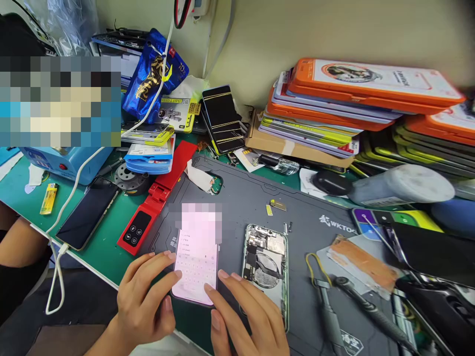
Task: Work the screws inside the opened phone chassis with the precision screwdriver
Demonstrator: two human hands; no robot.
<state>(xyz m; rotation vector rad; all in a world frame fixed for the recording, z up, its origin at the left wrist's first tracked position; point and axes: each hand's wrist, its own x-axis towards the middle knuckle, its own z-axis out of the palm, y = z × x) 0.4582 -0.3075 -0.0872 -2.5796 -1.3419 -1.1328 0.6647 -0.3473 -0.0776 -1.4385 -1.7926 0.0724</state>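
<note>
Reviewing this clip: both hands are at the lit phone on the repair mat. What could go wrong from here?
1. The lit phone lies near the mat's front edge; a push from the left hand or right hand might slide it off.
2. The right hand partly rests by the opened phone; it could brush the exposed parts.
3. The small yellow parts lie loose and could be knocked away.
</note>
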